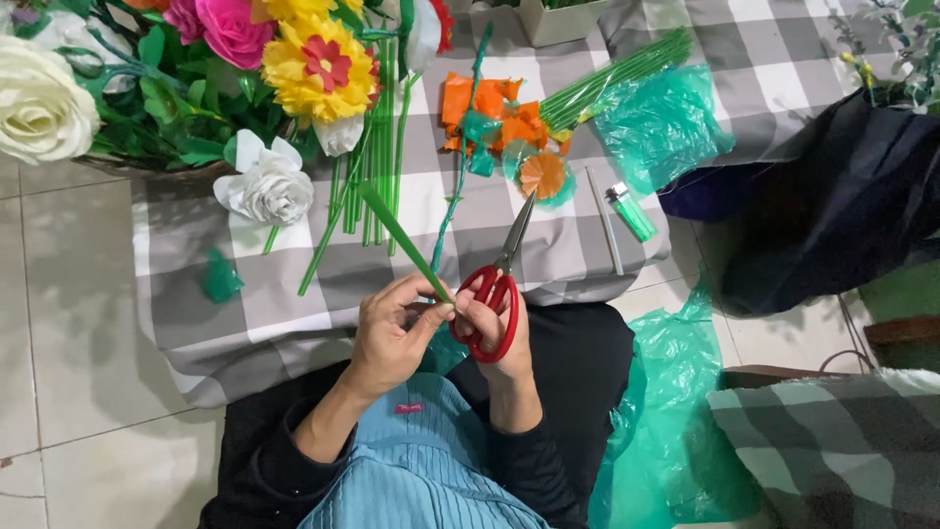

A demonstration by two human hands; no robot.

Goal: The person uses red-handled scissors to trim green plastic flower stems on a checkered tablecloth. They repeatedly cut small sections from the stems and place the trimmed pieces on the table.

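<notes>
Left hand point(390, 338) at centre, fingers point(423, 323) curled shut round the low end of a green strip point(401, 235), which slants up toward 11 o'clock. Right hand point(499, 338) touching the left, fingers through the red loops of scissors point(497, 294), closed on them; blades near shut, pointing to 1 o'clock over the cloth. Grey-checked cloth point(284, 333) spread on the floor ahead. At 12 o'clock on it, orange scraps point(490, 113) and a small orange flower point(541, 174) just beyond the blade tips. Green sticks point(367, 186) lying at 11 o'clock beside a white flower point(269, 186). Bouquet point(245, 59) of yellow, pink and white blooms at 10 o'clock. Green lighter point(630, 211) and a thin rod point(604, 220) at 2 o'clock. Green plastic bag point(676, 411) at 4 o'clock beside the lap.
</notes>
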